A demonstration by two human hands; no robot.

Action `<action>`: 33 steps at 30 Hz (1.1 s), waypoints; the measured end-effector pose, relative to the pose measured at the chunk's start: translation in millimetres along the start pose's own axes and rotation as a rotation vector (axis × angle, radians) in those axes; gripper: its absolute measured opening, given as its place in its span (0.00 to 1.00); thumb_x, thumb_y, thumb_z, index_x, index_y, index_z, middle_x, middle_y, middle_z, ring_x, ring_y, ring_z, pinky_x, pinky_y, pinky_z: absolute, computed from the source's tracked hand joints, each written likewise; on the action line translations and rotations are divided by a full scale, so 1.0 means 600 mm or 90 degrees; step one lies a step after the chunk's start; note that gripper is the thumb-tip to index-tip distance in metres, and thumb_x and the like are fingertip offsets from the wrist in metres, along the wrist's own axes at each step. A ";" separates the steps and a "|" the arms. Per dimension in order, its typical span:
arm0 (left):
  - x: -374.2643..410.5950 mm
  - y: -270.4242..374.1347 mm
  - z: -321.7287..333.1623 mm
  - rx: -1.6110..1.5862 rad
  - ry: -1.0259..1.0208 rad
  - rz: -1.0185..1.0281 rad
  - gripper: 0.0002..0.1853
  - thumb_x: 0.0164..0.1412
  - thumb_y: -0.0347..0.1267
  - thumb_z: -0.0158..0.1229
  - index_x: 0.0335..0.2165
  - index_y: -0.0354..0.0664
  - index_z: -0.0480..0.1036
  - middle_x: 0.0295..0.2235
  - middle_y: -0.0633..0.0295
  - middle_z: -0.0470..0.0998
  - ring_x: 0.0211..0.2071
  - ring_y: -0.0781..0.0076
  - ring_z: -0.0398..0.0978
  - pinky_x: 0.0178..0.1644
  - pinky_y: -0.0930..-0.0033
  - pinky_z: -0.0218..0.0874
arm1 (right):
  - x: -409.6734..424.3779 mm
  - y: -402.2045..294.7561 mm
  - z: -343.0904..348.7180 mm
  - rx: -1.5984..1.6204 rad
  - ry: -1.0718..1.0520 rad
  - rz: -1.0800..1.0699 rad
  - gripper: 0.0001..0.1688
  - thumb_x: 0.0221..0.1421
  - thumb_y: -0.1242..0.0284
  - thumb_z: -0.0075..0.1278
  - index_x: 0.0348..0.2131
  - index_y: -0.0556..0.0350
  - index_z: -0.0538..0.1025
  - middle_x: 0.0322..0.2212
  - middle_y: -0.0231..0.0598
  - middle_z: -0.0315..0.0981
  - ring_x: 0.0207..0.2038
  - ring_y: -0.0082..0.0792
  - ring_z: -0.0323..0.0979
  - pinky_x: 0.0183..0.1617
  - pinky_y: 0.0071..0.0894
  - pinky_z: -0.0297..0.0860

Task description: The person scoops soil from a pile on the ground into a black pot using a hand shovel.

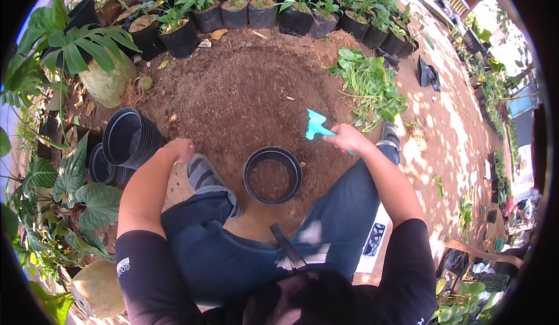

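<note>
My right hand (348, 139) is closed around the handle of a turquoise hand trowel (317, 125), its blade over the soil mound at the right. Between my feet stands a round black plastic pot (273, 201) with brown soil at its bottom. My left hand (180, 149) is above my left foot, fingers curled, beside a stack of nested black pots (131, 138) tilted at the left; whether it holds anything cannot be told. In front of me spreads a broad mound of dark soil (244, 93). A pile of uprooted leafy green plants (371, 82) lies at its right edge.
Young plants in black grow bags (262, 15) line the far side. More black pots (104, 167) stand beside the tilted stack. Large-leaved plants (94, 205) and a pale rounded planter (107, 80) are at the left. A black plastic scrap (428, 75) lies on the right.
</note>
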State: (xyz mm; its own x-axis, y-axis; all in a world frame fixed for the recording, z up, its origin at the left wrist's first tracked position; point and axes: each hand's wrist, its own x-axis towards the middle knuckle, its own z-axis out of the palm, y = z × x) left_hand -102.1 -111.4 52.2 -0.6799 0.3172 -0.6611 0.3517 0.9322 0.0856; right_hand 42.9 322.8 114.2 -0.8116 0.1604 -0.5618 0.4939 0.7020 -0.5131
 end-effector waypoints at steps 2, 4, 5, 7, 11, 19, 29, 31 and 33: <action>0.003 -0.006 0.005 -0.001 0.018 0.015 0.20 0.46 0.37 0.48 0.41 0.47 0.69 0.41 0.50 0.70 0.45 0.53 0.66 0.50 0.61 0.57 | -0.014 0.005 0.004 0.020 -0.037 -0.029 0.19 0.47 0.60 0.50 0.22 0.60 0.71 0.12 0.31 0.64 0.12 0.22 0.61 0.17 0.26 0.59; 0.002 -0.003 0.007 0.009 0.014 0.025 0.20 0.47 0.37 0.48 0.41 0.47 0.69 0.41 0.50 0.70 0.45 0.53 0.66 0.50 0.61 0.57 | -0.020 0.023 0.017 0.095 -0.080 -0.031 0.19 0.48 0.59 0.49 0.21 0.60 0.71 0.11 0.29 0.63 0.11 0.20 0.60 0.16 0.25 0.58; 0.005 0.002 0.004 0.016 0.006 0.026 0.20 0.47 0.37 0.48 0.41 0.47 0.69 0.41 0.50 0.70 0.45 0.53 0.66 0.50 0.61 0.57 | -0.022 0.034 0.023 0.133 -0.101 -0.032 0.20 0.48 0.59 0.49 0.21 0.59 0.71 0.11 0.28 0.62 0.11 0.20 0.59 0.15 0.25 0.57; 0.007 0.000 0.004 0.031 0.001 0.027 0.20 0.47 0.37 0.49 0.42 0.47 0.68 0.41 0.50 0.70 0.46 0.54 0.66 0.50 0.61 0.57 | -0.031 0.027 0.036 0.110 -0.115 -0.033 0.19 0.49 0.58 0.47 0.22 0.56 0.72 0.11 0.26 0.61 0.11 0.18 0.57 0.15 0.23 0.56; 0.014 0.003 0.009 0.060 -0.011 0.040 0.22 0.48 0.38 0.52 0.44 0.48 0.66 0.42 0.50 0.69 0.46 0.54 0.65 0.49 0.60 0.57 | -0.038 0.027 0.040 0.016 -0.126 -0.016 0.19 0.48 0.56 0.47 0.22 0.53 0.73 0.11 0.26 0.62 0.11 0.19 0.59 0.15 0.23 0.57; 0.023 0.006 0.011 0.065 -0.004 0.057 0.21 0.48 0.38 0.51 0.44 0.48 0.66 0.43 0.52 0.69 0.46 0.54 0.65 0.49 0.61 0.58 | -0.046 0.014 0.043 -0.084 -0.210 -0.059 0.21 0.46 0.54 0.48 0.20 0.54 0.74 0.11 0.28 0.64 0.13 0.21 0.62 0.17 0.25 0.59; 0.024 0.008 0.011 0.048 -0.002 0.055 0.21 0.47 0.36 0.50 0.43 0.48 0.67 0.42 0.52 0.70 0.45 0.55 0.66 0.48 0.61 0.58 | -0.035 0.018 0.063 -0.158 -0.236 -0.053 0.21 0.46 0.54 0.49 0.26 0.53 0.76 0.12 0.32 0.66 0.17 0.25 0.65 0.22 0.28 0.61; 0.023 0.007 0.008 0.049 0.001 0.057 0.21 0.47 0.36 0.49 0.43 0.48 0.67 0.42 0.52 0.70 0.45 0.55 0.66 0.48 0.61 0.58 | -0.039 0.007 0.061 -0.168 -0.248 -0.043 0.20 0.46 0.55 0.50 0.25 0.54 0.75 0.13 0.30 0.65 0.18 0.23 0.64 0.23 0.26 0.61; 0.018 0.014 0.003 0.031 -0.004 0.043 0.20 0.47 0.36 0.48 0.42 0.48 0.67 0.42 0.52 0.70 0.45 0.55 0.66 0.48 0.61 0.58 | -0.041 0.005 0.063 -0.185 -0.248 -0.055 0.20 0.46 0.55 0.50 0.25 0.54 0.75 0.13 0.31 0.66 0.19 0.23 0.65 0.24 0.26 0.62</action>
State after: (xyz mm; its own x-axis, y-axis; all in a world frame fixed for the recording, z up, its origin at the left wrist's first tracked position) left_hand -105.5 -100.3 44.3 -0.6498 0.3777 -0.6596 0.4275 0.8992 0.0938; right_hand 75.8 294.8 102.0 -0.6419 -0.1395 -0.7540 0.2770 0.8747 -0.3977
